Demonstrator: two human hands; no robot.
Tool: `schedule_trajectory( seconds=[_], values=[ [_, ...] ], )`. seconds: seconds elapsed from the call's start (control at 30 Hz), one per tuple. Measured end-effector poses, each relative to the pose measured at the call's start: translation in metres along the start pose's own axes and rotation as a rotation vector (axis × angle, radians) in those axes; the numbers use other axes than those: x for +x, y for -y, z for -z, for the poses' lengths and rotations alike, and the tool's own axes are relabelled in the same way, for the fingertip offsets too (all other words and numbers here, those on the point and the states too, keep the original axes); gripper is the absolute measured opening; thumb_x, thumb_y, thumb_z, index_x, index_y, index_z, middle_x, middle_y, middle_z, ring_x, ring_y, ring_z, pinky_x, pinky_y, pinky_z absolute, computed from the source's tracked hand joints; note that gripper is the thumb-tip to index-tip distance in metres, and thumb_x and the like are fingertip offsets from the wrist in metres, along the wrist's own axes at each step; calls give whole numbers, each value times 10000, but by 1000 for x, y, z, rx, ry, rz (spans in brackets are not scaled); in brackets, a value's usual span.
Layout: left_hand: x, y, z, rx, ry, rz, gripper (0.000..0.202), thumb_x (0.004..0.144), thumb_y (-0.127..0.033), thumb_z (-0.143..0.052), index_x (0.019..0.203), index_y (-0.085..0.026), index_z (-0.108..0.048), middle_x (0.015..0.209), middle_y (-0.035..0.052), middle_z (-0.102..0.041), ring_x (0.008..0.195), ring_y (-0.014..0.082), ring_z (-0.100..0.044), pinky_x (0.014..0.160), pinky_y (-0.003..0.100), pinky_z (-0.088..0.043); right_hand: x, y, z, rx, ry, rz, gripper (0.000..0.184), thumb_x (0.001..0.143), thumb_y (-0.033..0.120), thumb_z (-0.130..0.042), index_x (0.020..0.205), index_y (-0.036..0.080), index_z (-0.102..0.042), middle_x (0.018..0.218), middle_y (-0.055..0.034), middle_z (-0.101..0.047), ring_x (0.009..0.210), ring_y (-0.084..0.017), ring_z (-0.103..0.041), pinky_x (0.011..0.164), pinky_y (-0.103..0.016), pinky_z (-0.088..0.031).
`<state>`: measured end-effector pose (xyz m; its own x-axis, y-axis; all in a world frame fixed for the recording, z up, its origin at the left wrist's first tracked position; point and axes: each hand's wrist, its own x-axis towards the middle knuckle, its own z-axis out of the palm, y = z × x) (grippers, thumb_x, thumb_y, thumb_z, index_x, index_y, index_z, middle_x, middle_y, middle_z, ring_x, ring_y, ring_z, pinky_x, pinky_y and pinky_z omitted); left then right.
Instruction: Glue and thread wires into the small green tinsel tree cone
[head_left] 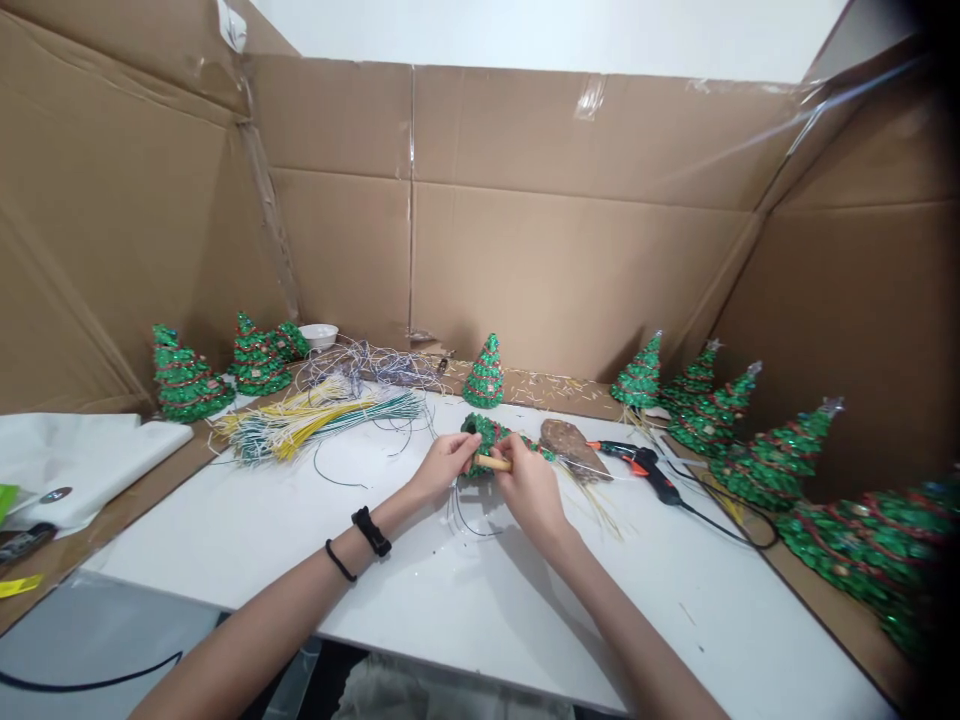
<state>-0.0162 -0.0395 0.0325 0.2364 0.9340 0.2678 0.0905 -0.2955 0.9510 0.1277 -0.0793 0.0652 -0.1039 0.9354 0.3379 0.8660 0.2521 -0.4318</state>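
A small green Christmas tree (487,428) with red garland lies on its side on the white table, its open base facing left. In front of it, my right hand (529,490) is closed on a short light-wood stick (493,463). My left hand (444,468) is pinched shut at the stick's left end, beside the tree's base; what lies between its fingertips is too small to make out. Thin dark wires (472,528) curl on the table just below the hands. Both hands partly cover the tree.
Behind the hands stands another tree (484,372). Bundled yellow, white and green wires (322,420) lie left. A glue gun (645,470) with a black cord rests right, near a brown glue-stained piece (566,445). Several trees (780,458) line the right edge; cardboard walls (562,250) surround the table.
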Motion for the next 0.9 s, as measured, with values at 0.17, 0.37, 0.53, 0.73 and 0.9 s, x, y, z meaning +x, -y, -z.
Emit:
schedule_trajectory(
  seconds=[0.17,0.37,0.53,0.73,0.9],
  values=[
    [-7,-9,-8,-73,23,36,498,781,-624,-473,584,-167,-472,472,-47,-439,423,69,-334,446,225,-249,4,-7,5,127,-46,-17,196,748,72,-434,854,191,-549,762,-24,-663,647,-158,-575,566,-221,-303],
    [-13,-9,-16,-164,61,80,471,754,-607,-525,616,-158,-488,513,-34,-502,401,56,-392,421,205,-272,9,-11,17,195,5,56,190,770,80,-420,840,195,-554,741,-19,-657,658,-161,-577,591,-217,-338],
    [-11,-10,-15,-198,59,167,454,719,-601,-557,649,-156,-502,488,-42,-510,379,51,-387,406,192,-262,7,-6,18,-50,2,78,138,892,194,-416,890,193,-554,827,-49,-672,738,-174,-596,582,-231,-294],
    [-11,-16,-15,-210,52,231,433,703,-588,-571,655,-166,-486,469,-48,-507,381,53,-379,410,186,-258,5,-3,16,-147,25,92,126,899,193,-413,906,191,-539,833,-51,-670,703,-163,-586,550,-236,-263],
    [-8,-15,-12,-256,82,244,362,727,-495,-521,594,-164,-463,463,-22,-518,378,53,-368,399,193,-203,6,-10,20,74,37,121,212,808,63,-371,850,193,-533,784,-34,-665,708,-162,-588,608,-218,-324]
  ],
)
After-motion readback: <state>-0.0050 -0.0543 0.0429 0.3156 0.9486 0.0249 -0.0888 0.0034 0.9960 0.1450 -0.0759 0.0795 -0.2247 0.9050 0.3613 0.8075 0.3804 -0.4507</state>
